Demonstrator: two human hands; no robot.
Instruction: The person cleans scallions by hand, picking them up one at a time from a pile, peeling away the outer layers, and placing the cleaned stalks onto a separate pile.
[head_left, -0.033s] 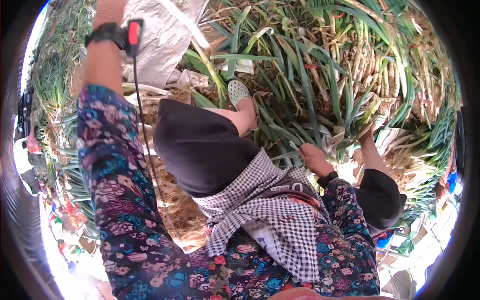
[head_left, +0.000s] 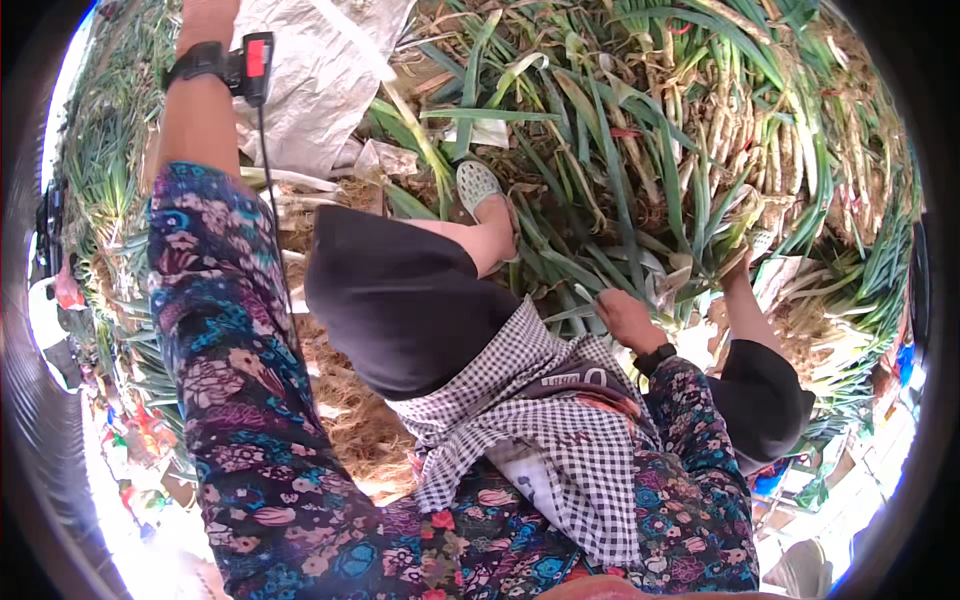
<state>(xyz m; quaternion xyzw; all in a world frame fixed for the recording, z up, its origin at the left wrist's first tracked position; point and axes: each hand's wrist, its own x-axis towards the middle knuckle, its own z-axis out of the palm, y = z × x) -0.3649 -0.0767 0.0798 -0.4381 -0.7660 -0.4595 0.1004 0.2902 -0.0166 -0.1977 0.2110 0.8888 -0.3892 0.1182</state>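
Note:
My left arm stretches toward the far left. Only the back part of my left hand (head_left: 208,18) shows, and the upper edge cuts off its fingers. A black wristband (head_left: 195,63) with a small black-and-red device (head_left: 256,68) sits on that wrist. Close to it lies a pale sheet (head_left: 305,95), crossed by a long white-and-green onion stalk (head_left: 352,38). My right hand (head_left: 625,318) is curled low beside my knee, among the green onion leaves (head_left: 570,268). A small white tip (head_left: 583,292) sticks out by its fingers; what they grip is hidden.
Long green onions (head_left: 745,130) lie heaped at the far right, roots and soil on them. More onions (head_left: 105,175) line the left side. My foot in a pale clog (head_left: 478,188) stands between leaves. Dry brown root litter (head_left: 355,425) covers the ground by my left knee.
My left arm has shifted slightly up and to the left, with the wrist device. The white end of the stalk on the sheet has moved slightly left. My right hand has barely moved.

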